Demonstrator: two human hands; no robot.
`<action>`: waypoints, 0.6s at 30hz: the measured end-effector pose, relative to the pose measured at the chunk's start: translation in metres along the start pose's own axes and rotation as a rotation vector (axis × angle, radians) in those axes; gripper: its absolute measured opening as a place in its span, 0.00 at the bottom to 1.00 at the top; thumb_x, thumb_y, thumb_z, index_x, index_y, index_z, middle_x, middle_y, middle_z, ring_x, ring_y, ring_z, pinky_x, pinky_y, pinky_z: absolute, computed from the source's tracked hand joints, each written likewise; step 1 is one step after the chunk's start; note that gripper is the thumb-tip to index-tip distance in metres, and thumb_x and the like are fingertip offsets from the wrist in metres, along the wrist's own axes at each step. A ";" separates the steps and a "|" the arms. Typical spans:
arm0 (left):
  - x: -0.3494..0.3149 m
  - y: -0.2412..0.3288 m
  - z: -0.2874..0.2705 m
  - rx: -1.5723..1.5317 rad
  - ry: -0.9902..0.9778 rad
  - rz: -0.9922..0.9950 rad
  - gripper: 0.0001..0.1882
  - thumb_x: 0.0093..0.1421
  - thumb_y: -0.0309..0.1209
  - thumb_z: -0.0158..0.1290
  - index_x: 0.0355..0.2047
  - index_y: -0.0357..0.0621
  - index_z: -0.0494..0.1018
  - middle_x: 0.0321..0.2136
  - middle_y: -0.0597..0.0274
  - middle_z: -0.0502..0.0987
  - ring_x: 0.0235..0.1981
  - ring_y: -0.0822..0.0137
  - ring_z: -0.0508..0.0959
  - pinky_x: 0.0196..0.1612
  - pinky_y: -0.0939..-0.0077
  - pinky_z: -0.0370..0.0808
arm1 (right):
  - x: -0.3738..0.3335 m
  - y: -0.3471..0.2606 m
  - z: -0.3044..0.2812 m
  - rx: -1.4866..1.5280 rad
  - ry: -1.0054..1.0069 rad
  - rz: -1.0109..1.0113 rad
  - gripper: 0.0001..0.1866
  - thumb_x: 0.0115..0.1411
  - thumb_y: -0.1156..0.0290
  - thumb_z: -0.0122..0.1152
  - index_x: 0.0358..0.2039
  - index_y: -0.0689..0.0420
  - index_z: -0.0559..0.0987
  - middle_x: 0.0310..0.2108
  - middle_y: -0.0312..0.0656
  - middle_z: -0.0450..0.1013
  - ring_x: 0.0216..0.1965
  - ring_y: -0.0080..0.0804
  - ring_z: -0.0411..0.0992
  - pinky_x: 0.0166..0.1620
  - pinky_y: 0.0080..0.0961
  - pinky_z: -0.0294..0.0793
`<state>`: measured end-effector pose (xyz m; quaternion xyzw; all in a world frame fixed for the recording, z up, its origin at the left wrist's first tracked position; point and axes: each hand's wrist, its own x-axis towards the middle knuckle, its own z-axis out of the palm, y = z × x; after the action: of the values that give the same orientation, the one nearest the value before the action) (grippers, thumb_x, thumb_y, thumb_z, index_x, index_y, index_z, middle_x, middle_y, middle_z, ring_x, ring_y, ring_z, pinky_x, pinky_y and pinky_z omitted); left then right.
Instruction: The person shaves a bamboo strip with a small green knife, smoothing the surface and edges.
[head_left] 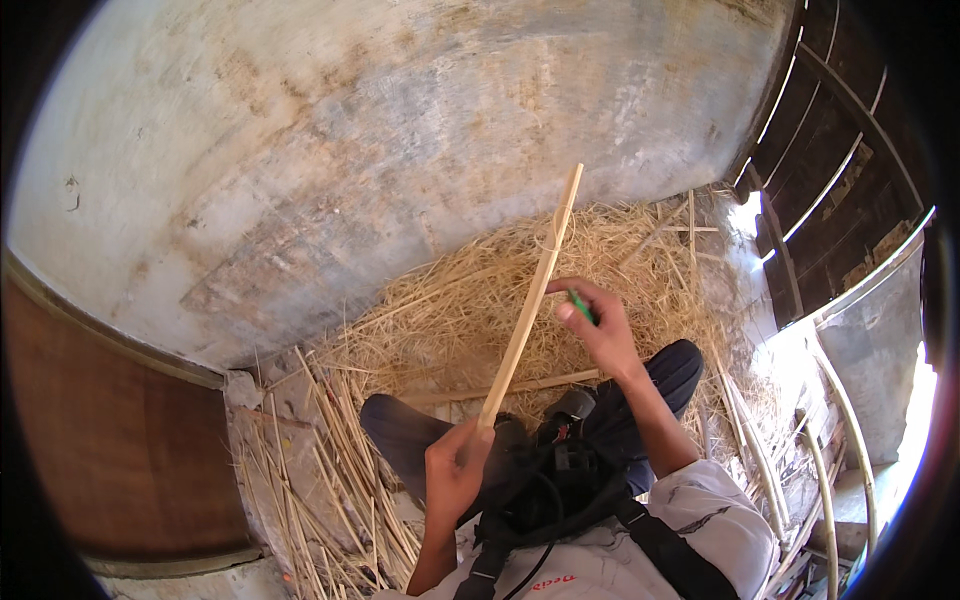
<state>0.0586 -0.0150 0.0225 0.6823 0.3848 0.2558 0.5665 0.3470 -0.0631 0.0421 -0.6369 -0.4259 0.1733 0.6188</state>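
A long, flat pale bamboo strip (530, 310) slants up and away from my lap. My left hand (457, 466) is closed around its near end, and the far end points toward the wall. Thin curled fibres (550, 238) stick out from its upper part. Beside the strip's middle, my right hand (603, 330) is closed on a small green-handled tool (581, 307). Its index finger reaches to the strip's edge. Whether the tool has a blade is too small to tell.
Straw-like shavings (450, 310) pile up before my crossed legs, against a stained wall (400, 150). Several thin bamboo sticks (340, 470) lie to the left, near a brown panel (120, 430). Longer poles (750, 440) lie at the right, below dark wooden slats (840, 150).
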 end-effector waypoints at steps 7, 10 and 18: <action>0.005 0.011 0.002 0.041 -0.062 0.023 0.17 0.69 0.31 0.63 0.54 0.32 0.81 0.30 0.57 0.81 0.32 0.76 0.76 0.37 0.75 0.75 | -0.011 -0.003 0.015 0.439 -0.259 0.228 0.20 0.77 0.55 0.58 0.49 0.61 0.84 0.27 0.31 0.74 0.27 0.15 0.67 0.29 0.20 0.62; 0.006 0.009 -0.002 0.051 -0.078 0.023 0.17 0.69 0.32 0.64 0.52 0.32 0.81 0.27 0.57 0.80 0.30 0.75 0.75 0.36 0.74 0.75 | -0.012 -0.017 0.019 0.410 -0.270 0.206 0.24 0.79 0.54 0.53 0.53 0.65 0.81 0.22 0.32 0.70 0.22 0.16 0.64 0.28 0.18 0.62; 0.032 0.017 0.005 0.325 -0.117 0.303 0.20 0.66 0.26 0.64 0.58 0.35 0.79 0.38 0.57 0.85 0.34 0.72 0.82 0.40 0.74 0.79 | -0.021 -0.021 0.030 0.446 -0.274 0.237 0.22 0.81 0.59 0.48 0.57 0.66 0.78 0.22 0.37 0.75 0.21 0.16 0.69 0.25 0.17 0.61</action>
<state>0.0848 0.0073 0.0354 0.8283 0.2805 0.2325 0.4257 0.3059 -0.0622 0.0502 -0.5010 -0.3795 0.4184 0.6557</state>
